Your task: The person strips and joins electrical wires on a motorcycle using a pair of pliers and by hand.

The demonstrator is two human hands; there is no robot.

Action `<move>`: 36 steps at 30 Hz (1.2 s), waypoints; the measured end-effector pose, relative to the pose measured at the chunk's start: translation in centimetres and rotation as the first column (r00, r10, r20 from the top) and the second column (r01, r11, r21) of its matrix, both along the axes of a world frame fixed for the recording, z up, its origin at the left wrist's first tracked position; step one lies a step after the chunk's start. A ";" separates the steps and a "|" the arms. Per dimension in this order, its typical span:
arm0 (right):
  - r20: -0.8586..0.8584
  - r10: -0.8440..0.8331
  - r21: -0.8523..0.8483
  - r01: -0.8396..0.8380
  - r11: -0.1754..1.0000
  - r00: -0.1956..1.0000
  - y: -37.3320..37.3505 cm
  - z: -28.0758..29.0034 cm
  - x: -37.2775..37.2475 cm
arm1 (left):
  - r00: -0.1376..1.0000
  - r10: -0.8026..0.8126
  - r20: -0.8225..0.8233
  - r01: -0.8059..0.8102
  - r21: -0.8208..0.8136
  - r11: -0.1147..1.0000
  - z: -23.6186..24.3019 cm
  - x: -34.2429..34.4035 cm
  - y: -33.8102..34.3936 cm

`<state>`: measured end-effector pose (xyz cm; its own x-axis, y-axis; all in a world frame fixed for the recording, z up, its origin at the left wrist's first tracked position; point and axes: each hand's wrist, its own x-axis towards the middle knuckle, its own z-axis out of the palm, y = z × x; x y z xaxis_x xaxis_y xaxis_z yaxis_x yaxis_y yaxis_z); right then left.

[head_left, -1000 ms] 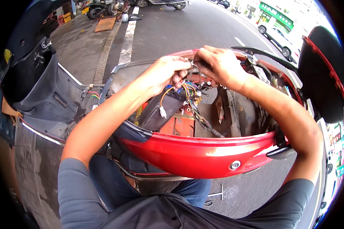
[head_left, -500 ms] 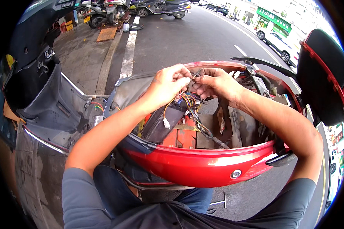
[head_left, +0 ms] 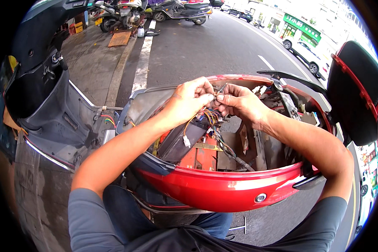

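Both hands meet fingertip to fingertip above the open body of a red scooter (head_left: 222, 189). My left hand (head_left: 193, 98) is closed in a pinch on a thin wire. Facing it, my right hand (head_left: 240, 104) pinches at the same small spot, where wire ends (head_left: 217, 93) show between the fingers; their exact shape is too small to tell. Just below hangs a bundle of coloured wires (head_left: 212, 115). From it a white plug connector (head_left: 186, 141) dangles over a dark box (head_left: 182, 143). A thick wrapped harness (head_left: 239, 161) runs down toward the near rim.
The scooter's grey footboard and front shield (head_left: 59, 117) lie left. Its raised black seat (head_left: 355, 92) stands right, beside a black rack (head_left: 292, 77). A T-shaped metal tool (head_left: 244, 227) rests on the ground below. Parked scooters (head_left: 180, 11) and a white car (head_left: 304, 54) are farther off.
The view has tipped slightly, so the scooter sits a little lower in the picture. Both hands stay together at the same spot, fingers shifting slightly.
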<state>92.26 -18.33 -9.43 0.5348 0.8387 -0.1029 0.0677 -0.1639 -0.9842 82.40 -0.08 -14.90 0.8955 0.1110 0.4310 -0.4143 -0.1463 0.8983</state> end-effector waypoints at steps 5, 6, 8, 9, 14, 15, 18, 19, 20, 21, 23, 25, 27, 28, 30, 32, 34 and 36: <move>0.056 -0.049 -0.024 0.050 0.998 0.997 0.1 -0.1 -0.4 | 0.998 -0.052 -0.034 0.050 -0.042 0.998 -0.1 -0.1 0.0; 0.049 -0.062 -0.021 0.063 0.998 0.997 0.2 0.0 -0.6 | 0.999 -0.048 -0.021 0.048 -0.040 0.998 -0.1 0.0 0.0; 0.065 -0.089 -0.047 0.092 0.995 0.994 0.2 0.1 -0.9 | 1.000 0.015 0.006 -0.015 0.061 0.998 -0.2 0.0 -0.2; 0.073 -0.102 -0.060 0.107 0.992 0.992 0.3 0.2 -1.1 | 0.999 0.046 0.021 -0.048 0.110 0.993 -0.3 0.0 -0.2; 0.141 -0.097 -0.088 0.110 0.990 0.985 0.6 0.4 -1.2 | 0.999 0.038 0.027 -0.042 0.127 0.991 0.4 -0.4 -0.4; 0.169 -0.090 -0.106 0.109 0.988 0.981 0.5 0.4 -1.1 | 0.999 -0.005 -0.038 0.007 0.062 0.998 0.6 -0.3 -0.4; 0.411 0.020 -0.145 0.044 0.988 0.911 0.4 0.2 0.4 | 0.973 -0.138 -0.185 0.124 -0.087 0.988 0.9 -0.3 0.1; 0.521 0.068 -0.102 -0.017 0.995 0.851 0.8 0.0 0.5 | 0.963 -0.163 -0.214 0.144 -0.104 0.984 1.0 -0.2 0.3; 0.621 0.124 -0.127 -0.057 0.990 0.774 0.5 0.2 0.7 | 0.952 -0.189 -0.241 0.164 -0.121 0.979 1.0 -0.2 0.3; 0.711 0.171 -0.150 -0.091 0.984 0.682 0.2 0.5 0.9 | 0.951 -0.200 -0.234 0.166 -0.158 0.973 1.0 -0.3 0.3; 0.841 0.240 -0.204 -0.127 0.971 0.485 0.4 2.4 -0.1 | 0.936 -0.255 -0.244 0.203 -0.220 0.954 0.7 -0.3 0.6; 0.944 0.231 -0.191 -0.179 0.965 0.234 0.5 2.8 0.0 | 0.917 -0.309 -0.252 0.237 -0.279 0.931 0.6 -0.1 0.5; 0.919 0.303 -0.272 -0.152 0.950 0.252 0.1 3.3 0.2 | 0.897 -0.356 -0.262 0.261 -0.335 0.905 0.7 -0.1 0.4; 0.906 0.335 -0.307 -0.144 0.941 0.260 0.2 3.6 0.1 | 0.893 -0.367 -0.262 0.263 -0.358 0.896 0.6 -0.1 0.6; 0.703 0.315 -0.260 -0.182 0.948 0.638 -0.1 2.9 0.3 | 0.883 -0.391 -0.261 0.268 -0.404 0.875 0.3 0.1 0.9; 0.516 0.253 -0.216 -0.162 0.963 0.818 -0.1 2.7 -0.1 | 0.883 -0.395 -0.252 0.268 -0.420 0.867 0.1 0.1 1.2; 0.448 0.174 -0.195 -0.094 0.976 0.877 -0.1 2.4 -0.7 | 0.885 -0.401 -0.237 0.272 -0.435 0.858 -0.1 0.2 1.4; 0.337 0.105 -0.124 -0.066 0.990 0.936 0.1 1.9 -1.2 | 0.888 -0.406 -0.217 0.278 -0.450 0.849 -0.4 0.4 1.6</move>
<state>91.08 -18.27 -7.53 0.4805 0.8768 -0.0200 0.4149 -0.2473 -0.8756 82.75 1.50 -15.27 0.9840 -0.1234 0.1288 -0.0786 0.3482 0.9341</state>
